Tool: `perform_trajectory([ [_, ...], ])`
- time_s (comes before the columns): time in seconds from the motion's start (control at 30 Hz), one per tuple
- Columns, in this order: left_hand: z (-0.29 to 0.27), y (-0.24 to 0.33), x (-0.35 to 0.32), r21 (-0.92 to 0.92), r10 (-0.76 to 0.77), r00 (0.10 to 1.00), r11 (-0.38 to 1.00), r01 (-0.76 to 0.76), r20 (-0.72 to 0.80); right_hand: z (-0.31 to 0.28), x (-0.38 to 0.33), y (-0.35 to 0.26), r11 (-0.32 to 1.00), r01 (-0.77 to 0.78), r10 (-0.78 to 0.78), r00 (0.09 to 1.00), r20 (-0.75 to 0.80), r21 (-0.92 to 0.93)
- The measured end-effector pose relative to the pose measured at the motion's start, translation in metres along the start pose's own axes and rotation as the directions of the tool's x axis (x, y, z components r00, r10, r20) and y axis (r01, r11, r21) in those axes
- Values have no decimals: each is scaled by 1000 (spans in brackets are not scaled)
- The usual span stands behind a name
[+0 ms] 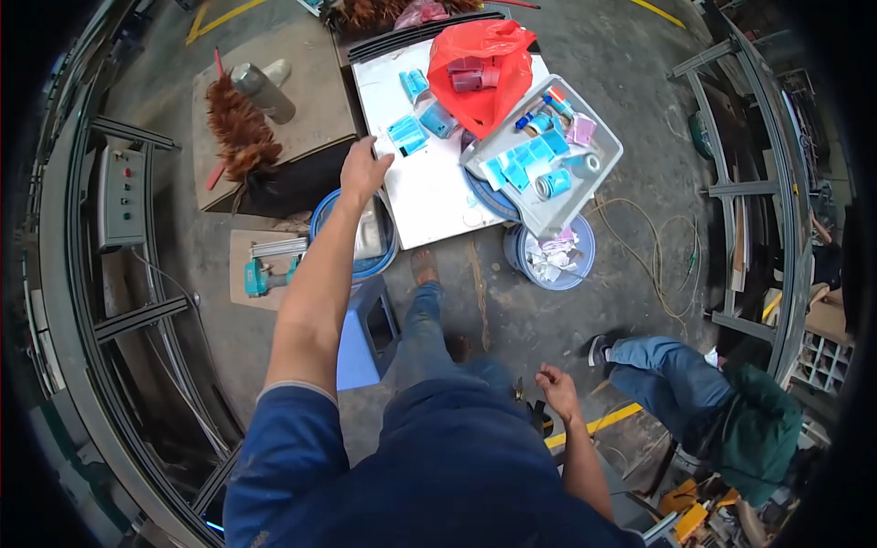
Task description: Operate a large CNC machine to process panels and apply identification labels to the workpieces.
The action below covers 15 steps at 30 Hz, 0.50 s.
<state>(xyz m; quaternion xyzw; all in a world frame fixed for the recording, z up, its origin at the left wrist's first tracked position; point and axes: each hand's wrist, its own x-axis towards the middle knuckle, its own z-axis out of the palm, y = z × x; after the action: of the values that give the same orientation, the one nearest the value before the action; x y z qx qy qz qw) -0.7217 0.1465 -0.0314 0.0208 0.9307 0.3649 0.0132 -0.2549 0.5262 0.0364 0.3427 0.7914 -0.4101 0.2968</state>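
Observation:
My left hand point(363, 170) reaches forward to the left edge of a white board point(429, 187) that lies across two blue buckets; its fingers rest on the edge beside small blue packets point(407, 135). My right hand point(557, 387) hangs low by my hip, fingers loosely curled, and I cannot tell whether it holds anything. On the board sit a red plastic bag point(481, 68) and a grey tray point(594, 137) filled with several blue tape rolls and packets.
A blue stool point(358, 342) stands under my left arm. A feather duster point(239, 132) and a metal flask point(263, 91) lie on a cardboard box. A teal power drill point(260, 274) is nearby. Another person point(713, 411) crouches at right. Metal frames curve along both sides.

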Motion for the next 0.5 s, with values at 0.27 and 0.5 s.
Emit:
perform_trajectory([
  [0.27, 50, 18, 92, 409, -4, 965, 906, -108, 262, -13, 45, -60, 982, -163, 161, 986, 32, 98],
  [0.5, 26, 39, 56, -370, -364, 799, 742, 560, 479, -44, 98, -188, 996, 73, -78, 991, 108, 45],
])
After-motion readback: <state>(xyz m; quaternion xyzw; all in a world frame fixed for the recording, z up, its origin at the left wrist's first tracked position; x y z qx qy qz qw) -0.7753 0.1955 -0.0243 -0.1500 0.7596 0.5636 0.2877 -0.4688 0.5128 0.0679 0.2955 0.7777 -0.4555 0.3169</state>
